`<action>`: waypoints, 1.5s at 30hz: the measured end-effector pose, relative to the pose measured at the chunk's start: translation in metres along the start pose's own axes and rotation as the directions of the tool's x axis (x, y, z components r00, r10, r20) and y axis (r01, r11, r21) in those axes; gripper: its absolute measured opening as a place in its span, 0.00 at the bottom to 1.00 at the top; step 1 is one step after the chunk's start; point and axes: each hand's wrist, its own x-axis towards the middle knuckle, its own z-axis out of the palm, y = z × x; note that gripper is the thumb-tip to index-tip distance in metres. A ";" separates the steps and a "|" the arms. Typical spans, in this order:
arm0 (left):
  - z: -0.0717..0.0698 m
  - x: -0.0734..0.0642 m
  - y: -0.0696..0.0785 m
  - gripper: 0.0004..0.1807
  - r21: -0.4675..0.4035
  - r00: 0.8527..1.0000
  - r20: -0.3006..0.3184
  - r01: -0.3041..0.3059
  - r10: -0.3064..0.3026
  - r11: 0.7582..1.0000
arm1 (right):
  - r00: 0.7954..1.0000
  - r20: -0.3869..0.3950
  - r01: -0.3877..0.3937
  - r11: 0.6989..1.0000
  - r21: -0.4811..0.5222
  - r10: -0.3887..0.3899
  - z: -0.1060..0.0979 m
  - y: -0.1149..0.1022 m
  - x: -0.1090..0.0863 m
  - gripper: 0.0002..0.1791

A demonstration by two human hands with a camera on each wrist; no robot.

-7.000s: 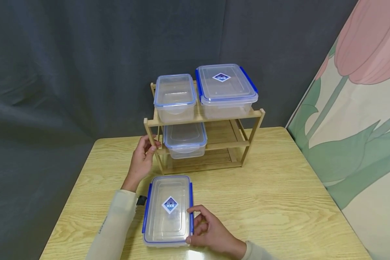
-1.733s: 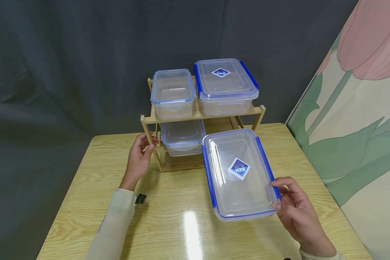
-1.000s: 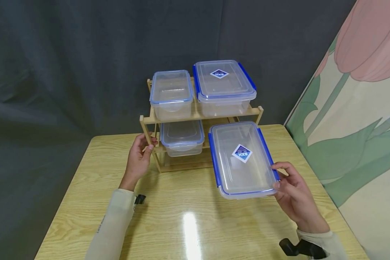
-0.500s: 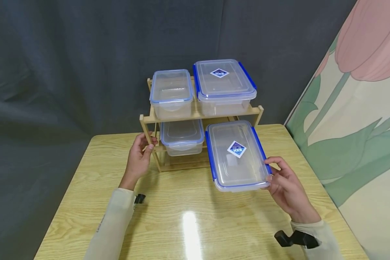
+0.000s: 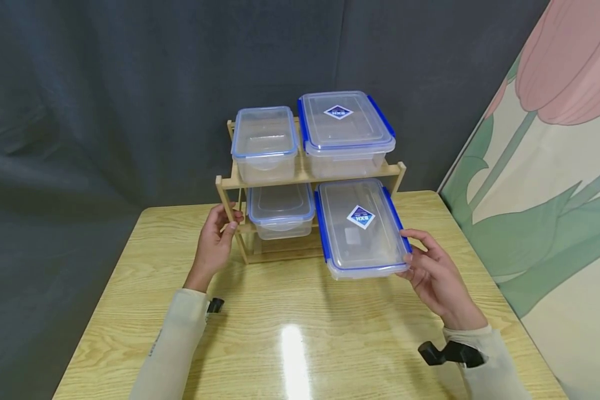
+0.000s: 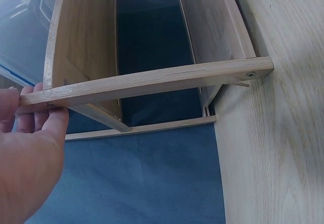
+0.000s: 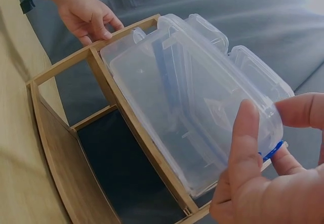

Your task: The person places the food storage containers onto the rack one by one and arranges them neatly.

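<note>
My left hand [image 5: 214, 247] grips the front left post of the wooden rack [image 5: 300, 256]; in the left wrist view its fingers and thumb pinch the post [image 6: 152, 81]. My right hand [image 5: 440, 280] holds a clear food container [image 5: 365, 244] with blue side latches and a diamond sticker, pinching its right edge near the front corner. This container tilts toward me, its far end at the rack's middle shelf, right of a smaller lidded container [image 5: 282, 208]. In the right wrist view thumb and fingers [image 7: 245, 143] clasp the held container's near end.
On the rack's top shelf stand a small lidded container [image 5: 265, 139] and a large blue-latched container [image 5: 347, 125]. The rack stands on a wood-grain table [image 5: 230, 344], before a dark curtain [image 5: 180, 83]. A tulip-patterned cloth [image 5: 545, 222] hangs at the right.
Seven seconds ago the blue-latched container lay on the table; my right hand has since lifted it right. Over the last second it moved forward and left to the middle shelf. My left hand stayed on the post.
</note>
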 end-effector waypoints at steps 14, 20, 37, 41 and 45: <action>0.000 0.000 0.000 0.23 0.009 1.000 0.004 -0.001 0.001 1.000 | 0.984 -0.157 -0.113 0.978 -0.174 0.085 0.003 -0.008 0.010 0.32; -0.002 0.001 -0.001 0.23 0.042 1.000 0.018 -0.004 0.003 0.999 | 0.974 -0.198 -0.154 0.966 -0.207 0.113 0.005 -0.009 0.018 0.32; -0.002 0.000 -0.005 0.22 0.055 1.000 0.027 -0.003 0.002 0.998 | 0.959 -0.252 -0.185 0.961 -0.203 0.131 0.000 -0.011 0.045 0.34; -0.002 0.000 -0.005 0.22 0.055 1.000 0.026 -0.003 0.002 0.998 | 0.951 -0.279 -0.194 0.959 -0.205 0.132 0.001 -0.011 0.051 0.33; -0.002 0.000 -0.005 0.22 0.055 1.000 0.024 -0.001 0.000 0.999 | 0.948 -0.295 -0.179 0.965 -0.192 0.117 0.003 -0.011 0.056 0.31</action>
